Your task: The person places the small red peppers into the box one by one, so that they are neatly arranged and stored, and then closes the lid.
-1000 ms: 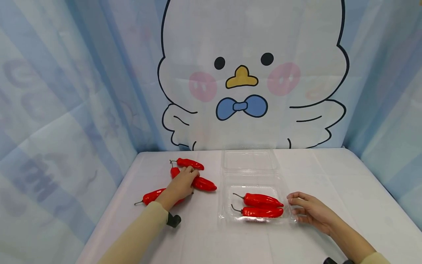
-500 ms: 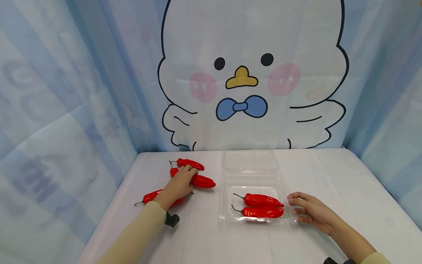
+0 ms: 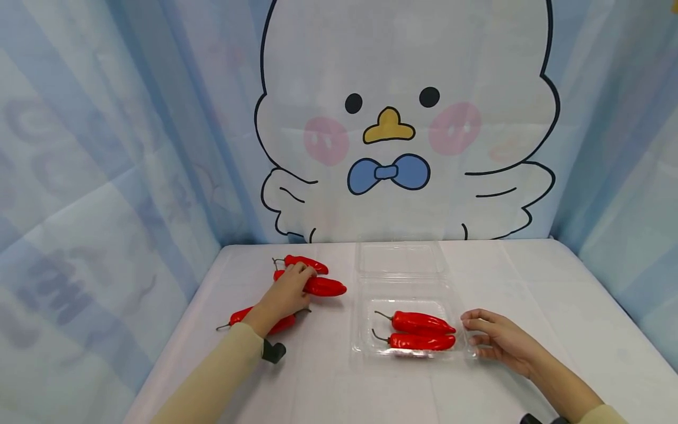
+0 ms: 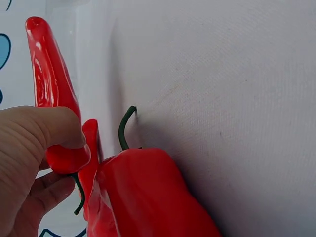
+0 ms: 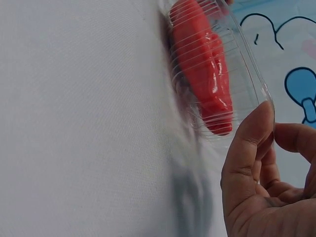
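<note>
My left hand (image 3: 286, 294) grips a red chili pepper (image 3: 325, 287), its tip pointing right toward the container. In the left wrist view, the thumb lies across this chili pepper (image 4: 52, 74) near its green stem. Another red chili (image 3: 307, 263) lies just behind that hand. More red chilies (image 3: 283, 324) lie beneath the left wrist, partly hidden by the arm. My right hand (image 3: 503, 338) pinches the right rim of a clear plastic clamshell container (image 3: 365, 306) between thumb and fingers. Two red chilies (image 3: 421, 321) lie side by side inside its base.
The container's hinged lid (image 3: 401, 259) lies folded back toward the rear edge of the white-covered table (image 3: 402, 388). A curtain (image 3: 386, 218) with a cartoon bird hangs right behind the table, and blue cloth (image 3: 106, 176) closes in the sides.
The chili in my left hand has risen slightly and its tip has swung away from me, toward level. My left hand has drawn slightly back and left. My right hand and the container stay put.
</note>
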`<state>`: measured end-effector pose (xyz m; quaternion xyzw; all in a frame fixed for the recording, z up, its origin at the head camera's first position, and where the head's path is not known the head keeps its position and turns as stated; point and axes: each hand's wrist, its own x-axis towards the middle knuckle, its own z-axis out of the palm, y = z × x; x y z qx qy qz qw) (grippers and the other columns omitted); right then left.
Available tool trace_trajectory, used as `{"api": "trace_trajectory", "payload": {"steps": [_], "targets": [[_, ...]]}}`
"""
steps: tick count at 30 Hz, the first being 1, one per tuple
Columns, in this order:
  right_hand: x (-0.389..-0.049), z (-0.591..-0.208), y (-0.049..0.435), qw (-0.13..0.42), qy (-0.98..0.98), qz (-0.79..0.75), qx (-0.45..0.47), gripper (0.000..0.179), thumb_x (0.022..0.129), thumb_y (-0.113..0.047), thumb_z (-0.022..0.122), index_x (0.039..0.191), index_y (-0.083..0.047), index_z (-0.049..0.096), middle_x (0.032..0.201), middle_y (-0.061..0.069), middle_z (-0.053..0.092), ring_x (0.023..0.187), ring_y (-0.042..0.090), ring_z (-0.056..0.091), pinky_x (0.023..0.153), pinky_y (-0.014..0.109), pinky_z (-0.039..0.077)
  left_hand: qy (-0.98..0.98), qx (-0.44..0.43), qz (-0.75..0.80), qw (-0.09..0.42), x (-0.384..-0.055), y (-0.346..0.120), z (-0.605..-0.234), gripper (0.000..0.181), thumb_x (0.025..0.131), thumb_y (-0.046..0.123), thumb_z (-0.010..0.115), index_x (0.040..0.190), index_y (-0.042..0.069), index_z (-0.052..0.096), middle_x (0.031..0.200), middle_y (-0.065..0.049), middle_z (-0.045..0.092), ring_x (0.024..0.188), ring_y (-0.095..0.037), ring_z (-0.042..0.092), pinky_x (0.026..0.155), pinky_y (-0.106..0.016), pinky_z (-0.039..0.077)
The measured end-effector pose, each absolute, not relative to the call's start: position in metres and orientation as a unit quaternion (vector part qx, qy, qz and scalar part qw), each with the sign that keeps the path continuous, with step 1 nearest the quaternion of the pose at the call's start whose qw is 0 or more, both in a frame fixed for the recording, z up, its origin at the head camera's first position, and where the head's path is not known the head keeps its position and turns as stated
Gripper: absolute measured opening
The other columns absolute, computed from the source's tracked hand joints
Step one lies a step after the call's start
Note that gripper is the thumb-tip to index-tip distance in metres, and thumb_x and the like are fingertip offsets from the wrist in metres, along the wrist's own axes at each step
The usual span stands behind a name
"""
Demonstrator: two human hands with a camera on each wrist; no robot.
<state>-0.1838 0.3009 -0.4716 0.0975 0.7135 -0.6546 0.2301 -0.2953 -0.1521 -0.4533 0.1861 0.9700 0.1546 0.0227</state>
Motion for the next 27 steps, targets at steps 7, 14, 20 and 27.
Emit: {"api": "trace_trajectory", "payload": {"steps": [7,14,20,27], "targets": [[-0.183,-0.472,0.301,0.229,0.713,-0.656,0.094,0.041,0.106,-0.031,0.058,0.132,-0.002,0.048,0.11,0.003,0.058,0.086,0.017,0.061,0.075,0.027,0.061,0.97,0.191,0.152,0.008,-0.293,-0.152,-0.452,0.058,0.082,0.01,0.086,0.132,0.012,0.058,0.133,-0.009,0.057,0.127,-0.028,0.051,0.093,-0.047,0.06],[-0.183,-0.473,0.3,0.227,0.715,-0.654,0.097,0.043,0.106,-0.032,0.058,0.134,-0.001,0.047,0.109,0.003,0.059,0.086,0.017,0.061,0.075,0.027,0.061,0.968,0.193,0.158,-0.003,-0.291,-0.147,-0.452,0.053,0.084,0.01,0.083,0.132,0.011,0.06,0.134,-0.008,0.057,0.128,-0.027,0.051,0.097,-0.047,0.058],[-0.182,-0.473,0.3,0.224,0.718,-0.651,0.1,0.043,0.106,-0.032,0.058,0.134,-0.001,0.047,0.11,0.004,0.058,0.085,0.017,0.061,0.074,0.026,0.06,0.969,0.192,0.154,-0.002,-0.289,-0.144,-0.448,0.055,0.084,0.011,0.084,0.133,0.011,0.059,0.134,-0.008,0.057,0.127,-0.026,0.051,0.097,-0.046,0.059],[-0.182,-0.472,0.3,0.225,0.716,-0.654,0.097,0.041,0.106,-0.031,0.058,0.132,-0.002,0.048,0.111,0.004,0.057,0.085,0.017,0.061,0.075,0.026,0.061,0.968,0.193,0.159,-0.003,-0.29,-0.14,-0.45,0.056,0.082,0.012,0.086,0.132,0.011,0.061,0.133,-0.008,0.058,0.127,-0.026,0.052,0.095,-0.045,0.06]]}}
